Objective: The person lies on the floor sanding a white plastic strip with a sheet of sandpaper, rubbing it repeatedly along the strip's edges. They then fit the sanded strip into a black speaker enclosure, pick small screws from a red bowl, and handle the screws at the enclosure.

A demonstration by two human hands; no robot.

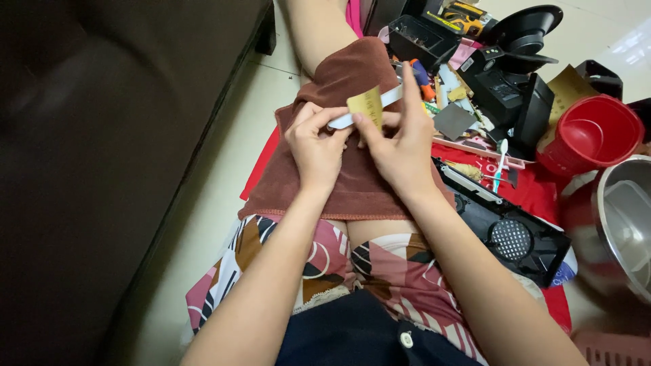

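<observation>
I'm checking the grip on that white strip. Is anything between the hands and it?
Partly. The left hand pinches the white strip directly at its near end. A small yellowish sheet is folded over its middle, so the right hand presses through that sheet.

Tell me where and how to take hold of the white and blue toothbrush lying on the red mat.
Grip the toothbrush by its slim handle, around the middle, coming straight down from above. It lies flat and roughly lengthwise on the red mat, head end toward the clutter, so pinching across its narrow sides looks easiest; the black grille panel crowds its lower end.
</observation>
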